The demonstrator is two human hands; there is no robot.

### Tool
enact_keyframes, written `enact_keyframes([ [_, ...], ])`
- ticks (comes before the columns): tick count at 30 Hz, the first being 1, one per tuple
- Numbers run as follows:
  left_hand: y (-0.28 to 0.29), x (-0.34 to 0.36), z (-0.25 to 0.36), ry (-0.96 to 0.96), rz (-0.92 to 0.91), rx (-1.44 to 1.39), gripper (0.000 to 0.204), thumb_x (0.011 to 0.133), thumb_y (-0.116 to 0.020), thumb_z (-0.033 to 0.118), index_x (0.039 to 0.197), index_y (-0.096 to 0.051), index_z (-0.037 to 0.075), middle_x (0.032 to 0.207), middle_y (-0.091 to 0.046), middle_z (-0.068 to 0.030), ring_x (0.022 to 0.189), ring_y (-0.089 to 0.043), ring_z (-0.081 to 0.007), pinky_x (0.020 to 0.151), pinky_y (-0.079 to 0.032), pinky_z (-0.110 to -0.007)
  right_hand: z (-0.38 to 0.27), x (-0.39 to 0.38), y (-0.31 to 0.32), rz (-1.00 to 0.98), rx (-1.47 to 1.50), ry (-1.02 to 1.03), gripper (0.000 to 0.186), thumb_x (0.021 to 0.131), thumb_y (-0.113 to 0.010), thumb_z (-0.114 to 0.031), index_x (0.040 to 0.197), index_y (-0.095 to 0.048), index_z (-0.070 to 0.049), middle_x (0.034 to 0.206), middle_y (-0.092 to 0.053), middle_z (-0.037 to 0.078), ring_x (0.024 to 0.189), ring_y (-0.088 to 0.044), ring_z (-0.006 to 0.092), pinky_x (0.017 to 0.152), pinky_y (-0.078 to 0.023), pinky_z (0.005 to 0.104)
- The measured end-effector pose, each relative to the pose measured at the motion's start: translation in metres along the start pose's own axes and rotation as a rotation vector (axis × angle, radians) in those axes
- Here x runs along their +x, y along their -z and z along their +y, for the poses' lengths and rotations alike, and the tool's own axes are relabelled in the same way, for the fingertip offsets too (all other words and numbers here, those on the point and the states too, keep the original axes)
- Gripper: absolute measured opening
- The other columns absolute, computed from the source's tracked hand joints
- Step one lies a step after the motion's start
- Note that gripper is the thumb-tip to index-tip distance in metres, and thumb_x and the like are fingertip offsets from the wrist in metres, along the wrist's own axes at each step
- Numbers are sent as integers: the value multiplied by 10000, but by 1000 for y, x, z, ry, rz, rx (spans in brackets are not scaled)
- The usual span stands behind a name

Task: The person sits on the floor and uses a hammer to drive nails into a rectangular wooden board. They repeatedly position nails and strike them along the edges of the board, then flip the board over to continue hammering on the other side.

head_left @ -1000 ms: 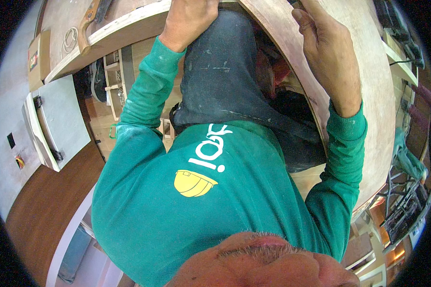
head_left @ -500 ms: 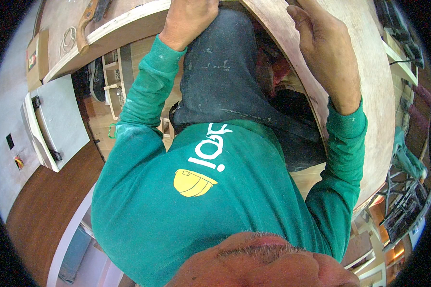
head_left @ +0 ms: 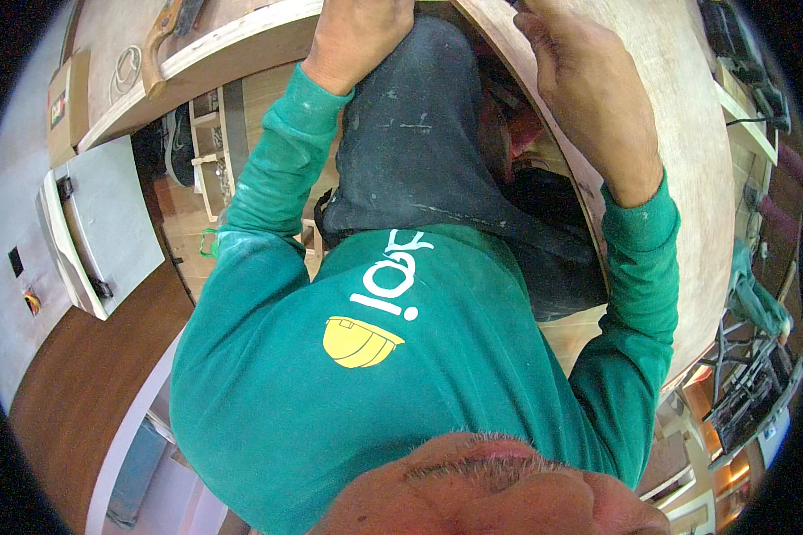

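My left hand is at the top, beside a pale plywood edge and my dark-trousered leg; its fingers run out of the picture. My right hand is over a curved plywood piece at the upper right, its fingers curled round something small and dark at the top edge that I cannot make out. Below the curved piece, in shadow, lie dark and red shapes, too dim to name.
On the upper-left board lie a wooden-handled saw, a coiled cord and a cardboard box. A white panel with hinges stands left. Small wooden compartments are behind my left arm. Black folding metal frames are at right.
My right hand has shifted leftward along the curved plywood, toward the top centre. My left hand has moved very slightly right.
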State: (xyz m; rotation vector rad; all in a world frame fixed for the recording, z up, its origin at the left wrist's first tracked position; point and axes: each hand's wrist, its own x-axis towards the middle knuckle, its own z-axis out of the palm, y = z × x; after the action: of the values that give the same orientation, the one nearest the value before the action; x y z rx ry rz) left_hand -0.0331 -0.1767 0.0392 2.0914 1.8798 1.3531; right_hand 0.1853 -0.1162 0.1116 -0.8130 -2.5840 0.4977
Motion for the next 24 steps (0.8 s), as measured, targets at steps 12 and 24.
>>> enact_keyframes([
  [12, -2, -2, -1, -6, 35, -6, 52, 877, -661, -34, 928, -652, -24, 902, -591, -183, 852, -630, -396, 754, -508, -451, -16, 5, 11, -113, -68, -70, 521, 944, -559, 63, 1461, -526, 1, 1087, -696, 294, 992, -714, 402, 878, -556, 387],
  [24, 5, 0, -8, 104, 9, -37, 97, 889, -679, 15, 958, -720, -39, 891, -644, -180, 838, -641, -351, 767, -506, -410, -10, -12, 31, 132, 171, -13, 485, 949, -603, 68, 1431, -552, 37, 1148, -685, 311, 974, -725, 407, 835, -569, 381],
])
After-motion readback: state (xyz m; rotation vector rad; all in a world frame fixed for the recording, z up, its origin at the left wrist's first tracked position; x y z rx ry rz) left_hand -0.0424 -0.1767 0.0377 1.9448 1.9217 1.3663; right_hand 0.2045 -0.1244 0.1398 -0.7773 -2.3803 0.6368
